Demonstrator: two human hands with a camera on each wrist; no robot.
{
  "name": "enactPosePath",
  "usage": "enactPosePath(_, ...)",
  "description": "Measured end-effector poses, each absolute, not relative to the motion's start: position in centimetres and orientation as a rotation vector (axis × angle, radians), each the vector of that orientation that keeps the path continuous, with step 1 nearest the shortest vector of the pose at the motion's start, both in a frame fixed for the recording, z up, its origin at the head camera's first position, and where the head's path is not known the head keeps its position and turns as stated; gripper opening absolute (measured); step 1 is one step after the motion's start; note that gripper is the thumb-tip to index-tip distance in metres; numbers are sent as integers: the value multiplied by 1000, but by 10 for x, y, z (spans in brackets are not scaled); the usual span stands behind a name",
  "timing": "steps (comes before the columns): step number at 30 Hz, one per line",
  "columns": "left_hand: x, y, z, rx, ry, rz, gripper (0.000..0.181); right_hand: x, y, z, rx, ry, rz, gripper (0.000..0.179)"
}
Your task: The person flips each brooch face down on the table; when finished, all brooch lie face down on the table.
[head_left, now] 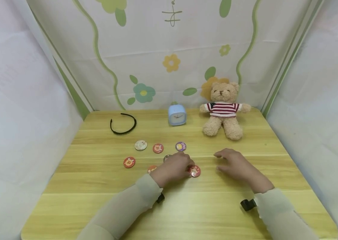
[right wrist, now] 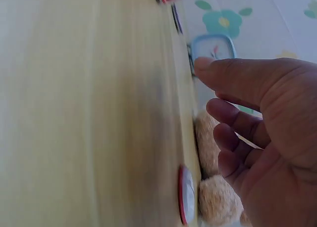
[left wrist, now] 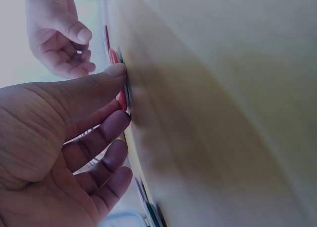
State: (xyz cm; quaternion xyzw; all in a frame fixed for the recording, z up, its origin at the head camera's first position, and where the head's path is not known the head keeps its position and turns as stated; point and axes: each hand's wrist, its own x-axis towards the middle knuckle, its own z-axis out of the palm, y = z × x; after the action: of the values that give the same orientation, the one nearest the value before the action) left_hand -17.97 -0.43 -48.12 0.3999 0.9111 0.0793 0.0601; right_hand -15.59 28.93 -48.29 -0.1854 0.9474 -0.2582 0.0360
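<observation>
Beige-sleeved left hand (head_left: 173, 167): thumb and fingers narrowly pinch a red badge (head_left: 195, 171) by its rim.
Red badge: at those fingertips, probably light, stiff, slick; best held edgewise.
Right hand (head_left: 235, 164): loosely curved, holding nothing, right of the grip.

In the head view, the left grip (head_left: 174, 167) partly hides a red badge (head_left: 195, 171), an orange badge (head_left: 151, 169) and a dark badge (head_left: 167, 158), its design too small to tell. Both sleeves (head_left: 124, 206) and the bench's (head_left: 204, 216) near edge are cut off below
</observation>
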Motion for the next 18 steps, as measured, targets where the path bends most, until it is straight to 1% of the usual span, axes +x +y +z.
enactPosePath(6, -181, 7, -484, 1239, 2770, 242, 16, -149, 265, -494, -656, 2837, -802, 43)
enactPosePath(10, -180, 12, -485, 1244, 2767, 248, 15, -145, 253, -500, -696, 2822, -804, 38)
enactPosePath(15, -178, 18, -484, 1272, 2766, 264, 21, -143, 247, -499, -737, 2854, -784, 32)
enactPosePath(18, -177, 20, -482, 1267, 2762, 256, 22, -141, 248, -497, -749, 2858, -775, 31)
